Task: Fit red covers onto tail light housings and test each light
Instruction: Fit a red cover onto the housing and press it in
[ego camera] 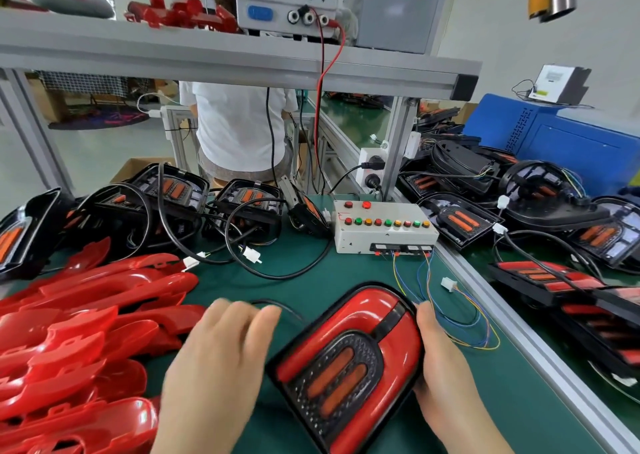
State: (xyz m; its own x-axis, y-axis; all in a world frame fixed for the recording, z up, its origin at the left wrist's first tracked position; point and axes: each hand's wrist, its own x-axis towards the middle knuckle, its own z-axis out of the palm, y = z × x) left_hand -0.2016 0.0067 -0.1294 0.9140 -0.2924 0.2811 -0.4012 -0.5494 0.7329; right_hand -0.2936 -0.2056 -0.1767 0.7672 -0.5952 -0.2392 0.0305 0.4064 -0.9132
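The grip of the right hand [446,377] clasps the right edge of the glossy, red-covered, black-rimmed plastic tail light [377,303], thumb along the rim and fingers hidden underneath. The left hand [221,360], blurred, has a spread, loose grip just left of the light; whether it touches cannot be told. The light lies face up on the matte green table [346,273]. Its long axis runs diagonally, with the rounded end pointing away and right toward the white button-studded test box [384,235]. A stippled black inset with two orange bars [336,374] sits at its near end.
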